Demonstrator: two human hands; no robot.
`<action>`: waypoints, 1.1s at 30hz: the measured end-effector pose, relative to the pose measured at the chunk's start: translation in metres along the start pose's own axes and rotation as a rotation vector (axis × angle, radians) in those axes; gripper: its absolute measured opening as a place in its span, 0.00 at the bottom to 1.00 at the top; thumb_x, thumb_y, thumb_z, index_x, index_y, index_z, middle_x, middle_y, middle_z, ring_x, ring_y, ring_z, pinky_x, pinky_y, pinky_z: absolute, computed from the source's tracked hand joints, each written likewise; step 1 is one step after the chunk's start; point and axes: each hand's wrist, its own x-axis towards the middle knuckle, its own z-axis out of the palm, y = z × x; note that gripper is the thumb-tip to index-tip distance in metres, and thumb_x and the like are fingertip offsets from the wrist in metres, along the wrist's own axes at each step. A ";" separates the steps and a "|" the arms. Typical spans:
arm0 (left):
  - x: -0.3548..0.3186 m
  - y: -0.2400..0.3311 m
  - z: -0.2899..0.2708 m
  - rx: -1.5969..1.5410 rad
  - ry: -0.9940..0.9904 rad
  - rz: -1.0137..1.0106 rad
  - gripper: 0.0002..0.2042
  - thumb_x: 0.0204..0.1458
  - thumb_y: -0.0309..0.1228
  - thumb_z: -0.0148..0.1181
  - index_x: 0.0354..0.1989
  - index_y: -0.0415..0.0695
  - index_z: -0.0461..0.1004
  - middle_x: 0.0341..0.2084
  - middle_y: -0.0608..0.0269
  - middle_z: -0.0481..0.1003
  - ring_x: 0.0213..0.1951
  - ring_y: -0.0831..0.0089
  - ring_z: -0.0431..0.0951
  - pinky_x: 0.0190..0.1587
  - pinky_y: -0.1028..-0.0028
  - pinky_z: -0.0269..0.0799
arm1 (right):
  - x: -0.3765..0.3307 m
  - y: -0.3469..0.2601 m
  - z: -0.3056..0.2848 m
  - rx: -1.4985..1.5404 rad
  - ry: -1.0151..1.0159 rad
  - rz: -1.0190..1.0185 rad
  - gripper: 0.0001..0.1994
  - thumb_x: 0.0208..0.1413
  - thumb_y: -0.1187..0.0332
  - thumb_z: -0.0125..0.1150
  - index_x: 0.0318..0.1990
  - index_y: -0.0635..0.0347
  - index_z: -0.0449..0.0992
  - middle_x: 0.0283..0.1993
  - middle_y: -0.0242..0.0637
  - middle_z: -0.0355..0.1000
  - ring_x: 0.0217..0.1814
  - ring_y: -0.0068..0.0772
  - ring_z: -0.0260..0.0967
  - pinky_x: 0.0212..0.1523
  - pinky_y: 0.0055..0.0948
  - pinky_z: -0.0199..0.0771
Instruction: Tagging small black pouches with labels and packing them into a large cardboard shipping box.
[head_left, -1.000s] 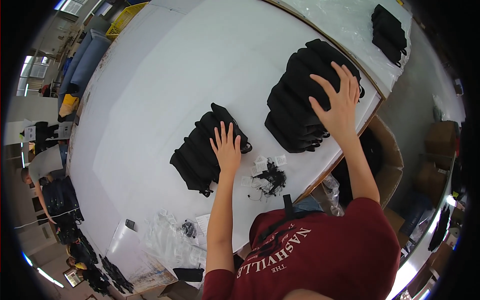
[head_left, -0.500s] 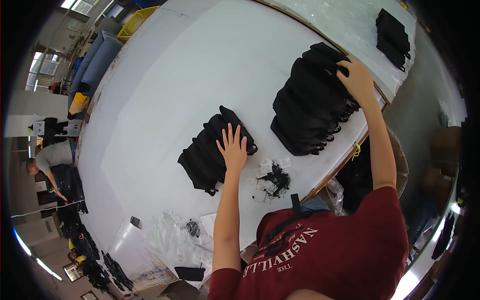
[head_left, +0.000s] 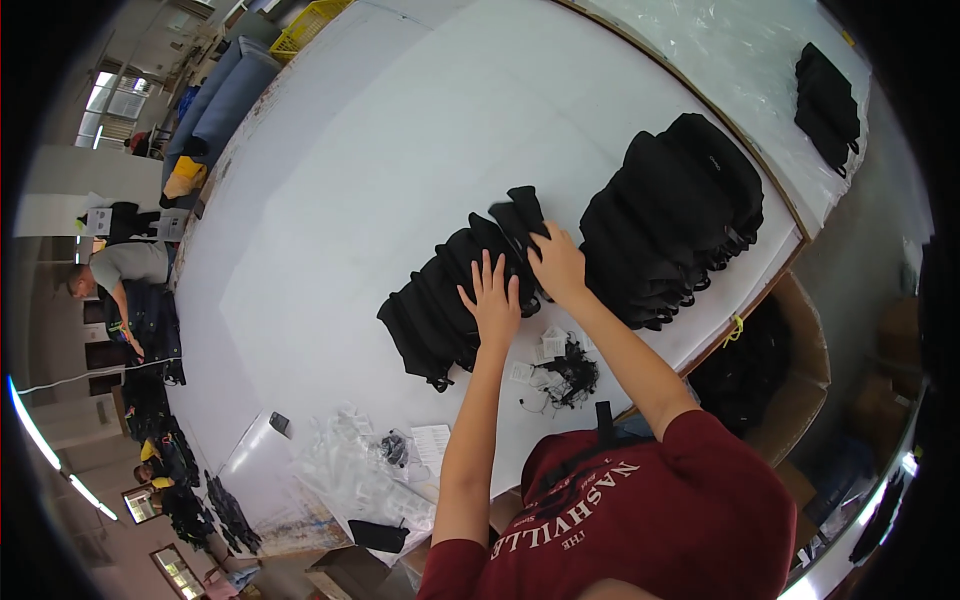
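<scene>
My left hand (head_left: 494, 305) lies with spread fingers on the shorter row of overlapping black fabric pouches (head_left: 425, 325) in the middle of the table. At the right end of that row, my right hand (head_left: 558, 265) grips a black pouch (head_left: 522, 215), its fingertips partly hidden by the fabric. Just to the right is a longer, thicker row of the same black pouches (head_left: 650, 210), with small loops along its near side. Close below both hands lie white paper tags (head_left: 553, 343) and a tangle of black strings (head_left: 575, 375).
A white table (head_left: 330, 200) stretches ahead. Clear plastic bags (head_left: 350, 460) lie at its near left, beside a flat black pouch (head_left: 378, 536). More black pouches (head_left: 827, 105) sit on plastic sheeting at far right. An open carton (head_left: 805, 350) stands at right. Another person (head_left: 135, 270) works at far left.
My right hand has moved left from the longer row to the shorter row, bringing a black pouch to its right end. My left hand stays on the shorter row.
</scene>
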 end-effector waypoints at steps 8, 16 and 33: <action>0.033 0.010 -0.007 -0.084 0.079 0.105 0.23 0.61 0.41 0.41 0.65 0.51 0.56 0.65 0.65 0.53 0.66 0.63 0.52 0.65 0.51 0.35 | -0.009 0.028 0.009 0.346 -0.341 0.049 0.15 0.54 0.62 0.55 0.48 0.55 0.76 0.55 0.45 0.65 0.50 0.46 0.67 0.49 0.36 0.69; 0.029 0.003 0.002 0.143 0.056 0.114 0.23 0.60 0.40 0.44 0.63 0.48 0.59 0.65 0.64 0.54 0.66 0.62 0.52 0.65 0.49 0.35 | 0.028 0.027 0.009 1.066 -0.060 0.546 0.22 0.46 0.80 0.39 0.48 0.61 0.75 0.46 0.38 0.73 0.46 0.24 0.69 0.46 0.19 0.67; -0.055 -0.165 -0.084 -0.502 0.204 -0.912 0.40 0.48 0.52 0.59 0.62 0.35 0.53 0.56 0.41 0.61 0.58 0.53 0.62 0.59 0.62 0.56 | 0.017 0.039 0.025 0.776 -0.585 0.410 0.34 0.56 0.52 0.56 0.62 0.68 0.57 0.60 0.48 0.62 0.60 0.38 0.62 0.59 0.28 0.59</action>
